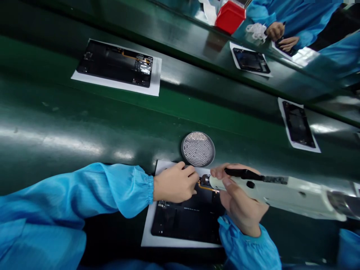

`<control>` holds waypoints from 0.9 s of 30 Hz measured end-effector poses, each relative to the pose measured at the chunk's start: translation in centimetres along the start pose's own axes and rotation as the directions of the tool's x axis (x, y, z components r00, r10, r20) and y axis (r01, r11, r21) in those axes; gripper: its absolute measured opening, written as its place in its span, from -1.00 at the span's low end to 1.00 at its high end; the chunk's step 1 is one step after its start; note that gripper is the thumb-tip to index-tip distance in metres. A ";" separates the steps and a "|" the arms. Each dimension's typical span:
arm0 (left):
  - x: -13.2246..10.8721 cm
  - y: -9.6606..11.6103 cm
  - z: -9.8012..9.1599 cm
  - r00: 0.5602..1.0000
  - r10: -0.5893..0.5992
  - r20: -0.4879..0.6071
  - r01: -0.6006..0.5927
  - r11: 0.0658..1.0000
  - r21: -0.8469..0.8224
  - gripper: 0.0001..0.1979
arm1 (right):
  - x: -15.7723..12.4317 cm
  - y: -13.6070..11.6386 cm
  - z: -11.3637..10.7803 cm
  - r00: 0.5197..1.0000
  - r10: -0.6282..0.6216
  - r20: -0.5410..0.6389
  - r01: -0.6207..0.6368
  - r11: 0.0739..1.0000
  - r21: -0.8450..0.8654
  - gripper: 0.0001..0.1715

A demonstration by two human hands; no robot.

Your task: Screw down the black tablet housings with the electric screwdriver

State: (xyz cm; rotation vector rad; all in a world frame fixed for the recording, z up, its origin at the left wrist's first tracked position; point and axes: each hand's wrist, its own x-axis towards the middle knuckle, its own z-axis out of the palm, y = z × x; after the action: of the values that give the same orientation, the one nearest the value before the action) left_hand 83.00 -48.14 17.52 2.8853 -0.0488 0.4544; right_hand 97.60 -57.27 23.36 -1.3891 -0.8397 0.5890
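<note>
A flat black rectangular tablet panel [185, 221] lies on a white paper sheet [146, 238] at the near edge of the glossy green tabletop [118, 123], in front of the person. A thin orange ribbon cable [207, 187] runs across the panel's far part, between the two hands.

The right hand [239, 202] is clamped around the front end of a thick cream-white power screwdriver with a black lever [270, 191], its body slanting off toward the tabletop's right side. The screwdriver's nose points left, over the panel's far part (whether the tip touches it is hidden by the fingers). The left hand [177, 183] lies over the panel's far left corner, fingers bent and drawn together beside that nose; I cannot tell if they pinch anything. Both arms wear bright blue cuffed sleeves [118, 187].

At the sheet's far edge, just beyond the hands, stands a round grey dish with a dimpled metallic floor [198, 149]. Toward the tabletop's far left corner, a second black panel with an orange cable [118, 63] rests on its own white sheet. Two smaller-looking dark panels on white paper lie toward the right: one nearer the right edge [298, 123], one farther back [251, 60]. Along the far edge are a red plastic bin [230, 17], a white tangled bundle [256, 32] and a co-worker's hands [282, 36] (blue-sleeved too).
</note>
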 end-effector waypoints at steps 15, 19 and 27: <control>-0.2 0.2 0.2 0.999 -0.023 -0.028 0.021 0.997 -0.075 -0.74 | 0.2 0.8 -0.4 0.985 -0.053 0.165 0.054 0.999 0.002 -0.80; -0.3 0.1 0.0 0.998 -0.014 -0.054 0.011 0.998 -0.062 -0.71 | 0.1 0.4 -0.5 0.984 -0.039 0.174 0.040 0.999 -0.004 -0.75; -0.7 0.1 -0.3 0.995 -0.019 -0.094 0.014 0.999 -0.052 -0.70 | 5.0 -1.8 0.4 0.985 -0.128 -0.119 0.137 0.988 0.068 -0.75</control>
State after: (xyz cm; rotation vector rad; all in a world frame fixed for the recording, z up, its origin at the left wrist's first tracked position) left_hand 82.23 -48.19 17.63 2.8080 -0.0213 0.5778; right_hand 100.03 -53.33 25.91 -1.2747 -0.8027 0.4303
